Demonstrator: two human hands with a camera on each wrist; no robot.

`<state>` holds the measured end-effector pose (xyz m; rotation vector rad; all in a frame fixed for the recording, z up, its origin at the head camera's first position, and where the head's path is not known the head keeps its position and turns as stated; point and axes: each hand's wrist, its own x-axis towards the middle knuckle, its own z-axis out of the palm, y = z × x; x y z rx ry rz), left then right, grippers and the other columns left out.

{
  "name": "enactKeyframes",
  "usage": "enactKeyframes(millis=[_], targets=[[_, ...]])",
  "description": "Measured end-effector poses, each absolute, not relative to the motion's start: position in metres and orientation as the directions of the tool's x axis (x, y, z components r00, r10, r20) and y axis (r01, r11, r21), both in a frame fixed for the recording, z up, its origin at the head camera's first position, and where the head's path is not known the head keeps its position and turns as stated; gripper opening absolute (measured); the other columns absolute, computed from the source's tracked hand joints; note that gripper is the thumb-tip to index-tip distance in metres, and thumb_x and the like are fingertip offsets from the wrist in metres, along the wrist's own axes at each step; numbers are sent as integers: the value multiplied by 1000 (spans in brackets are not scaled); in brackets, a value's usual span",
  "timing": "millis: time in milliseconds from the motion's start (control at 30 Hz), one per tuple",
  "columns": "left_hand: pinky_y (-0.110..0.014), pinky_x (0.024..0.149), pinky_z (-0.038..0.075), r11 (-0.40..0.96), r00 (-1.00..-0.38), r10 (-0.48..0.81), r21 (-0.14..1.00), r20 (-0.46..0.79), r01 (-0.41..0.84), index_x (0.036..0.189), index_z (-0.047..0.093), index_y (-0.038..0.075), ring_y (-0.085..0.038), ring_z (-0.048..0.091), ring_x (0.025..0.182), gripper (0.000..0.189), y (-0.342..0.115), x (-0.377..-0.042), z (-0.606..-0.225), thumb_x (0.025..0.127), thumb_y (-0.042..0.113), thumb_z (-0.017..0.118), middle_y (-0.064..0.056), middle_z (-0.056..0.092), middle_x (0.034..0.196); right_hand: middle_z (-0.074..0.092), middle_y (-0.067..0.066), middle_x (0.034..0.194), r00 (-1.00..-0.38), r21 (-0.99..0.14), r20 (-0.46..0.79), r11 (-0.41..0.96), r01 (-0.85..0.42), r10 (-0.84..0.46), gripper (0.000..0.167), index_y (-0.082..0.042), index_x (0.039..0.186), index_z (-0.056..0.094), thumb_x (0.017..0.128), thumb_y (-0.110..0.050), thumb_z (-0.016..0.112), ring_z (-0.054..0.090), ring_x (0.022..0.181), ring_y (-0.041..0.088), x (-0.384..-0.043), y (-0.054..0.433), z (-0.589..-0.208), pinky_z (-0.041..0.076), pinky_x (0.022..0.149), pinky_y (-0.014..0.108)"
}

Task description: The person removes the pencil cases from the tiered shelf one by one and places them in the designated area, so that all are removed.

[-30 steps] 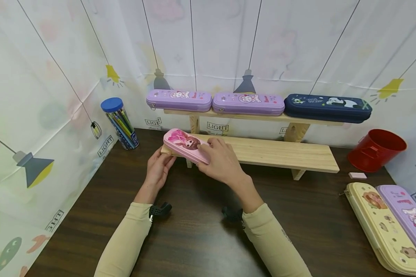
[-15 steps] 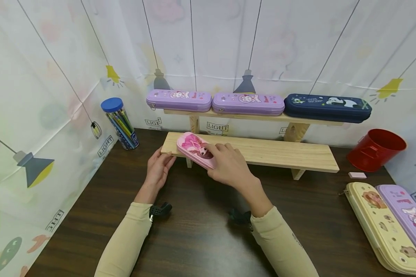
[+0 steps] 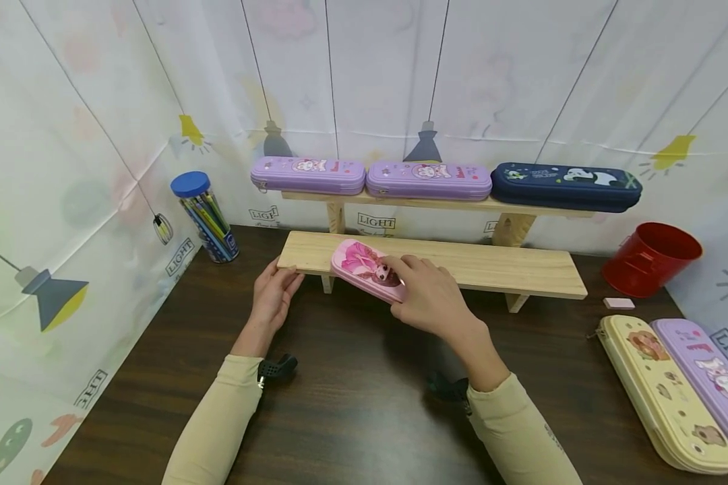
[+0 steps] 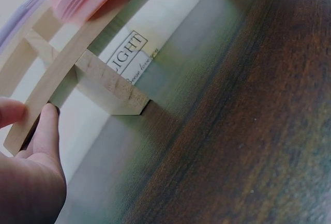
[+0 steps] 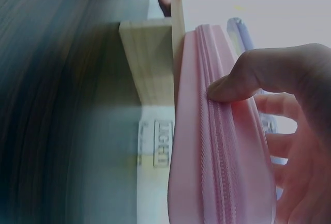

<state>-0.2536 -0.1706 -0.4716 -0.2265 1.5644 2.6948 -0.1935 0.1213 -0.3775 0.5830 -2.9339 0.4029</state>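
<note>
R grip [image 3: 432, 296] pinches 1 pink case [image 3: 367, 271] at lwr shelf [image 3: 509, 263]; L grip [image 3: 271, 298] pinches that shelf's L end. Upr shelf [image 3: 485, 205] w/ 2 purple cases [image 3: 308, 176], 1 navy case [image 3: 565, 188].

The back wall [image 3: 522, 87] and the left wall [image 3: 79, 209] are covered with white sheeting, creased by long fold lines. Hanging lamps [image 3: 426, 147] in grey and yellow are printed on it, joined by thin dark cords [image 3: 331, 74] and faint pastel shapes. Framed lettering [image 3: 376, 221] (the word "LIGHT" is easily read) is repeated low down. Below, a dark brown counter [image 3: 340, 377] is streaked with wood grain and brushed by a soft, pale sheen [image 3: 364, 438].
</note>
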Motion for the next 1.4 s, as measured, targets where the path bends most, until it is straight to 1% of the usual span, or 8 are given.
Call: enactKeyframes(millis=[167,400,600,700,833,1000,1200,1400], targets=[[-23,102,53,-483,-989,-54,871,-135,-93,155,29,8,-25,52,135,59,-171,-252,-471,101,3,51,-20,44,152,59,9,135,-921,-247,183,891,-380,-342,77,-25,144,48,72,-26,75,57,122,32,-187,141,-379,50,99,57],[-24,103,53,-476,-989,-53,874,-138,-97,156,28,8,-24,52,136,59,-170,-251,-470,102,4,51,-18,43,153,60,9,130,-919,-270,207,883,-383,-335,77,-21,143,50,71,-25,77,58,117,31,-180,165,-381,51,97,57],[-24,104,52,-469,-990,-47,878,-131,-94,156,29,8,-23,52,135,59,-170,-250,-469,102,4,51,-18,43,153,58,12,135,-934,-317,180,881,-353,-309,80,-20,144,48,70,-23,78,57,121,34,-174,180,-381,49,102,58],[-24,103,52,-475,-991,-43,875,-129,-94,156,29,9,-23,53,135,59,-171,-250,-469,102,4,51,-18,43,153,58,11,135,-939,-343,163,874,-343,-304,80,-20,144,48,70,-22,78,56,121,34,-170,185,-380,50,102,57],[-23,102,53,-484,-990,-43,870,-135,-97,156,29,9,-22,53,134,59,-170,-250,-469,102,4,51,-18,43,153,58,10,133,-935,-355,165,866,-352,-313,79,-20,143,49,69,-20,78,56,121,32,-165,192,-381,50,102,56],[-23,102,53,-481,-989,-47,871,-142,-102,156,29,9,-22,53,134,59,-170,-250,-469,102,4,51,-18,43,153,58,9,135,-926,-385,149,842,-378,-348,77,-20,143,49,71,-18,78,55,123,30,-158,201,-386,49,105,56],[-23,102,53,-473,-990,-44,875,-136,-99,156,28,9,-23,52,136,59,-170,-250,-470,102,4,50,-18,43,154,58,7,136,-916,-398,110,827,-396,-386,77,-20,144,50,73,-16,79,59,118,26,-149,212,-395,52,101,53],[-23,103,52,-473,-990,-38,875,-134,-100,156,28,10,-24,49,138,59,-170,-250,-471,102,5,50,-17,41,155,61,6,130,-920,-382,79,841,-383,-384,75,-18,143,52,74,-14,79,59,107,22,-143,226,-404,55,96,50]])
